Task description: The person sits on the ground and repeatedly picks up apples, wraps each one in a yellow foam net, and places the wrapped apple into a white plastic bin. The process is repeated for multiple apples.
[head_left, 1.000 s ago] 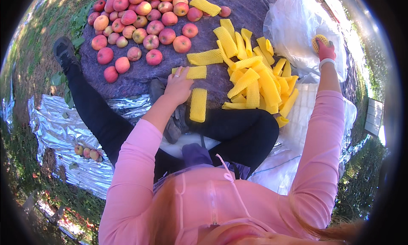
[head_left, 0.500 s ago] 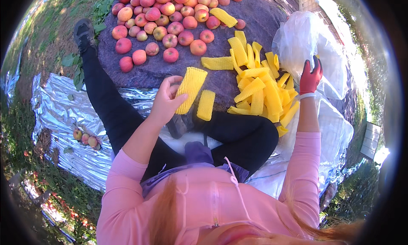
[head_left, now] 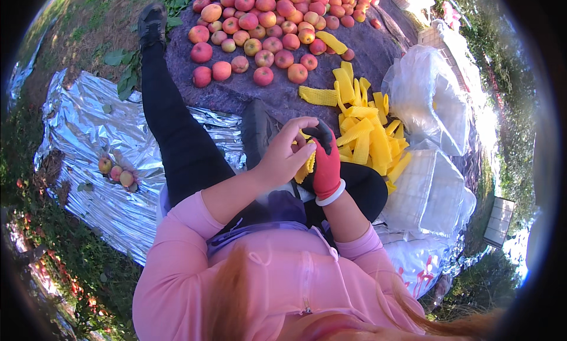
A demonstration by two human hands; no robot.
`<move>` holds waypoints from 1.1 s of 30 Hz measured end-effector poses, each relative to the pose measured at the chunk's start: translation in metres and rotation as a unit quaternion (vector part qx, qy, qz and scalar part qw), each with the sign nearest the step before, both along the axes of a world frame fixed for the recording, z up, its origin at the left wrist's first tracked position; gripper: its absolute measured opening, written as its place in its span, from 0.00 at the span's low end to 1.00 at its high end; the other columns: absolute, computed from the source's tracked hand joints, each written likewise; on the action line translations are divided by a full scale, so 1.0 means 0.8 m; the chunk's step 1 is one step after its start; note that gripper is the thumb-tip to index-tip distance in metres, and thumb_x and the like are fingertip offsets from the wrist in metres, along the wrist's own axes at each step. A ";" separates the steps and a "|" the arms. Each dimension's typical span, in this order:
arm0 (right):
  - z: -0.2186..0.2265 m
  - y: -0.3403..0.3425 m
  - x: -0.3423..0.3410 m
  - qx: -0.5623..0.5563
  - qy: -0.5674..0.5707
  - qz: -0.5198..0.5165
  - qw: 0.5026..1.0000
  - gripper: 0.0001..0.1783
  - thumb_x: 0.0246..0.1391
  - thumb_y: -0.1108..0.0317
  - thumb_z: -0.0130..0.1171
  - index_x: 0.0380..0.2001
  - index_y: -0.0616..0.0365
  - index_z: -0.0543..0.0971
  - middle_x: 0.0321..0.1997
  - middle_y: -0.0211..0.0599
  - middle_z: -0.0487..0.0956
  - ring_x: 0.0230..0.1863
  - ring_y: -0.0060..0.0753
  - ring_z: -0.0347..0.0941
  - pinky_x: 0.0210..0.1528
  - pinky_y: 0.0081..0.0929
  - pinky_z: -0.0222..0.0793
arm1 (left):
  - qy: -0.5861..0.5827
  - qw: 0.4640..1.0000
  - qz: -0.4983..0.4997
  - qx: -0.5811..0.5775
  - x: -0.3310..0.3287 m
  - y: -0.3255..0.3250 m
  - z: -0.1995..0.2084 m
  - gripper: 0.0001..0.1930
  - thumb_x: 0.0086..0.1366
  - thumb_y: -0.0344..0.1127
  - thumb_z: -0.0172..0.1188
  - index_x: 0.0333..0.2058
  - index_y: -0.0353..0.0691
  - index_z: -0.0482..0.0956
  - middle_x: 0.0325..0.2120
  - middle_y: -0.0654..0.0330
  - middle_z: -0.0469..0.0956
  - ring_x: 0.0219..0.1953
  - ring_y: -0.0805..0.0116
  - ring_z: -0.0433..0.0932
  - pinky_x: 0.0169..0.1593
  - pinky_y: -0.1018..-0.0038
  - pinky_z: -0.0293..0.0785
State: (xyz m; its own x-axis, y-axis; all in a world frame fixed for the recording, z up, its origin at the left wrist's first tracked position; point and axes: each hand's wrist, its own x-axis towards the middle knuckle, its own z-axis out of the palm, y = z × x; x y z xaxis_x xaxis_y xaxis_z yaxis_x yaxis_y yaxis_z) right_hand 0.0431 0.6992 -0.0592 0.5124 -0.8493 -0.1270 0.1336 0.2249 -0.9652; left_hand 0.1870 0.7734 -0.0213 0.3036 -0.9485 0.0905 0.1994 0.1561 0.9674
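Note:
My bare left hand (head_left: 286,153) and my right hand (head_left: 326,165), in a red glove with dark fingertips, meet above my lap. A yellow foam net sleeve (head_left: 305,169) is between them, mostly covered by the fingers. My left thumb and fingers close toward the glove, and the gloved fingers curl round the sleeve's other side. Whether anything is inside the sleeve is hidden. Just right of the hands lies a heap of yellow foam net sleeves (head_left: 379,145). Beyond them, many red and yellow apples (head_left: 272,44) are spread over a dark cloth (head_left: 177,69).
Translucent plastic bags (head_left: 413,184) lie to the right. Silver foil sheeting (head_left: 106,187) covers ground at the left, with several apples (head_left: 126,178) on it. My outstretched leg (head_left: 159,110) crosses the left side. A pale crate (head_left: 434,36) stands at the far right.
My right hand has left the plastic bags and come to my left hand over my lap. The left hand has moved right and nearer with the foam net sleeve. The view has shifted.

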 end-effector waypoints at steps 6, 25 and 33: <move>0.007 0.008 0.022 -0.007 -0.063 0.012 0.998 0.26 0.74 0.73 0.54 0.72 0.58 0.70 0.60 0.38 0.78 0.59 0.28 0.76 0.62 0.30 0.75 | -0.185 0.974 0.096 -0.092 -0.002 0.003 -0.017 0.16 0.72 0.19 0.54 0.56 0.35 0.79 0.48 0.55 0.80 0.49 0.66 0.80 0.53 0.72 0.77; 0.059 0.021 0.028 -0.003 0.046 0.045 0.998 0.26 0.73 0.75 0.53 0.72 0.60 0.70 0.67 0.39 0.76 0.64 0.29 0.73 0.68 0.30 0.70 | -0.124 0.988 0.083 0.041 0.049 0.000 -0.016 0.09 0.70 0.24 0.64 0.47 0.37 0.84 0.40 0.60 0.83 0.42 0.71 0.84 0.51 0.74 0.79; 0.052 0.014 0.030 -0.024 -0.002 -0.035 0.999 0.18 0.75 0.71 0.49 0.63 0.60 0.76 0.60 0.38 0.79 0.59 0.30 0.76 0.64 0.32 0.73 | -0.168 0.984 0.063 -0.002 0.030 0.007 -0.004 0.15 0.66 0.26 0.66 0.51 0.35 0.82 0.48 0.56 0.81 0.51 0.63 0.82 0.58 0.68 0.77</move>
